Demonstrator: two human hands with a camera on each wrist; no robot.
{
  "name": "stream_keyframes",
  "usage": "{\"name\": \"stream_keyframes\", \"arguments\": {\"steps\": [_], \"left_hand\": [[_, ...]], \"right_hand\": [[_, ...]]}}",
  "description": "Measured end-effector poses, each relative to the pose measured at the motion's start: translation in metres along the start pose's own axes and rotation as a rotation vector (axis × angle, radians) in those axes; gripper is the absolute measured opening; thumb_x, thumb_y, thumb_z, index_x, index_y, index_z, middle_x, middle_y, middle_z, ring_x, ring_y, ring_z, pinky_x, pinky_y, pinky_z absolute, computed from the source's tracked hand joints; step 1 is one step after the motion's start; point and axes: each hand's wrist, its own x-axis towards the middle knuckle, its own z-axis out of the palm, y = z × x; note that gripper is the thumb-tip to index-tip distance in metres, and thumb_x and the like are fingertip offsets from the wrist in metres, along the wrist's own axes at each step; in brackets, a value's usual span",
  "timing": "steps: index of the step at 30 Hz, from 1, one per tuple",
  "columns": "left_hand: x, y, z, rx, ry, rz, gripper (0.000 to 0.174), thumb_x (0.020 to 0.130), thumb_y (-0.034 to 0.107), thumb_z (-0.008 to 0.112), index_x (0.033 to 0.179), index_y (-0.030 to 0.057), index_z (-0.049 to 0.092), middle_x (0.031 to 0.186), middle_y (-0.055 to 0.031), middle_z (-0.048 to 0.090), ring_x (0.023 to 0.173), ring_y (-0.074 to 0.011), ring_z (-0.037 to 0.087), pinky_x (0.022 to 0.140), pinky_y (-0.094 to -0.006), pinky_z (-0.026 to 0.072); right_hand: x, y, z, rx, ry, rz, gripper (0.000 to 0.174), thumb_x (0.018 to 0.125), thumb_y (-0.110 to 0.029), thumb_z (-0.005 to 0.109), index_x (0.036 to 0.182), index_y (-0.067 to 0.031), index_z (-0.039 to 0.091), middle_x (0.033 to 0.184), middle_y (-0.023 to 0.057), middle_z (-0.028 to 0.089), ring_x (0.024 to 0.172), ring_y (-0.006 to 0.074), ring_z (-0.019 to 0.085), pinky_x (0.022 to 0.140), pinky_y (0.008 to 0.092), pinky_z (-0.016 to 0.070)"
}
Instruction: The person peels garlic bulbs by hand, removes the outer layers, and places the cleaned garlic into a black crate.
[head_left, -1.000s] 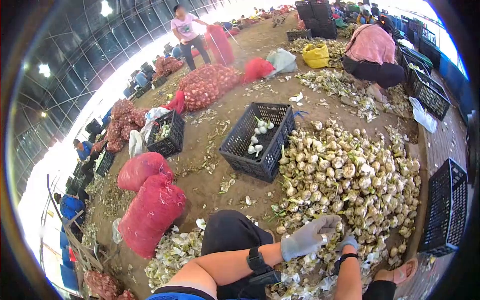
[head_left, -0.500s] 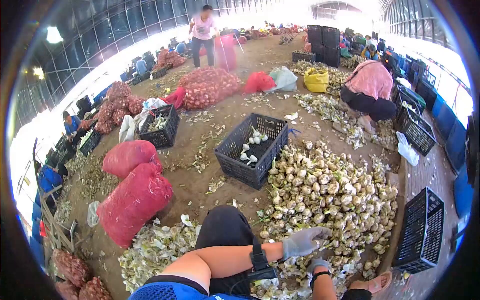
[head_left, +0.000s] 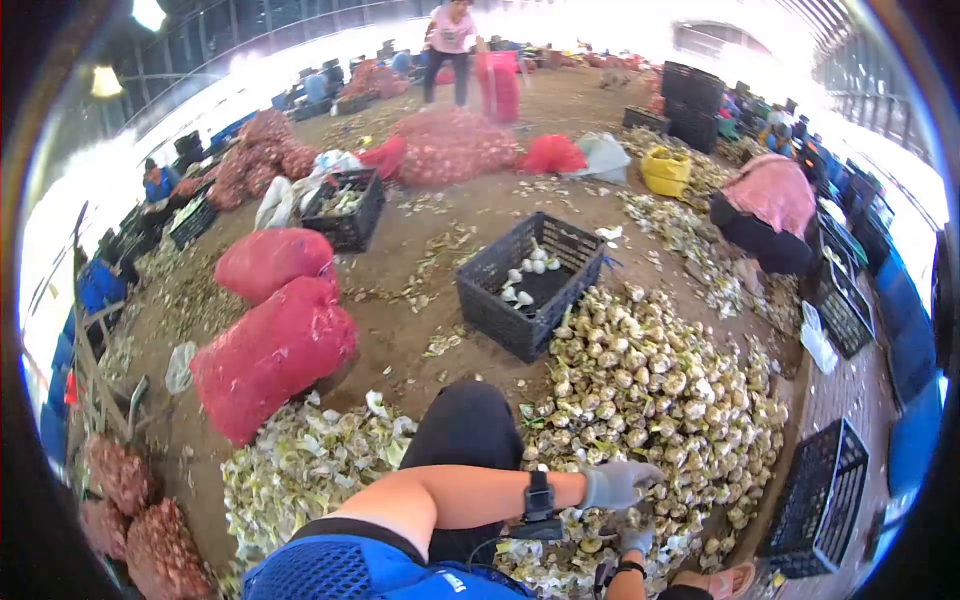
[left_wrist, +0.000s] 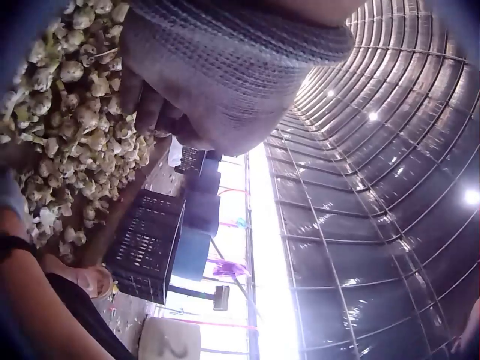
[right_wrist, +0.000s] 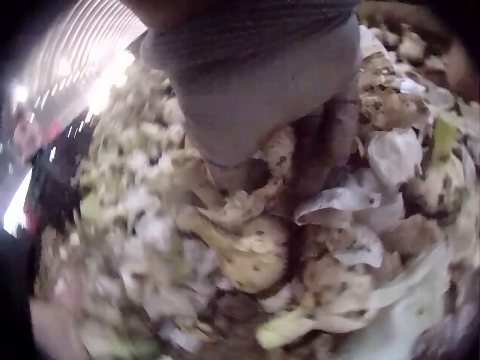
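Observation:
My gloved left hand (head_left: pixel 618 484) is over the near edge of a heap of garlic bulbs (head_left: pixel 660 380). In the left wrist view its fingers (left_wrist: pixel 150 105) bend down beside the heap, and the palm side is hidden, so I cannot tell what it holds. Lower and nearer my body, my gloved right hand (head_left: pixel 636 537) reaches down among loose husks. Seen from the right wrist, its thumb and fingers pinch a dirty, papery garlic bulb (right_wrist: pixel 281 154), partly covered by the hand. Just below lies another bulb (right_wrist: pixel 259 259) with its stem on.
Ahead stands a black crate (head_left: pixel 520 290) with several white bulbs inside. An empty black crate (head_left: pixel 818 500) is at the right. Red sacks (head_left: pixel 275 350) and a husk pile (head_left: pixel 300 470) lie left. Farther off, a person in pink (head_left: pixel 768 205) sits bent over, and another (head_left: pixel 452 40) stands.
The head view has tilted and shifted, moving the scene about in frame. Both hands stay at the heap's near edge, the right one lower among the husks.

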Motion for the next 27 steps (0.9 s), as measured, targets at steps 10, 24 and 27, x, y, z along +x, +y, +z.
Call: {"name": "stream_keyframes", "arguments": {"steps": [10, 24, 27], "left_hand": [[0.002, -0.007, 0.033, 0.410, -0.062, 0.198, 0.045, 0.075, 0.008, 0.061, 0.120, 0.0111, 0.058, 0.111, -0.0170, 0.061, 0.106, -0.0354, 0.057, 0.087, -0.0414, 0.0474], [-0.003, 0.013, 0.052, 0.051, 0.033, 0.560, 0.013, 0.072, 0.002, 0.065, 0.083, 0.0087, 0.065, 0.087, -0.0088, 0.065, 0.082, -0.0244, 0.064, 0.074, -0.0345, 0.0522], [-0.008, 0.017, 0.053, -0.008, 0.065, 0.496, 0.022, 0.072, -0.003, 0.065, 0.090, 0.0102, 0.065, 0.090, -0.0048, 0.066, 0.083, -0.0200, 0.063, 0.072, -0.0323, 0.0529]], "right_hand": [[-0.082, -0.115, -0.080, 0.566, -0.315, -0.598, 0.058, 0.070, 0.000, 0.070, 0.122, -0.0069, 0.046, 0.109, 0.0038, 0.053, 0.094, 0.0143, 0.052, 0.073, 0.0272, 0.0483], [-0.184, -0.081, -0.124, 1.364, -0.742, -0.090, 0.044, 0.094, -0.051, 0.042, 0.118, -0.0171, 0.056, 0.101, -0.0029, 0.064, 0.081, 0.0069, 0.059, 0.059, 0.0229, 0.0493], [-0.207, -0.121, -0.127, 1.297, -0.448, -0.035, 0.032, 0.096, -0.037, 0.043, 0.110, -0.0113, 0.056, 0.091, 0.0024, 0.062, 0.072, 0.0109, 0.056, 0.054, 0.0249, 0.0448]]}}
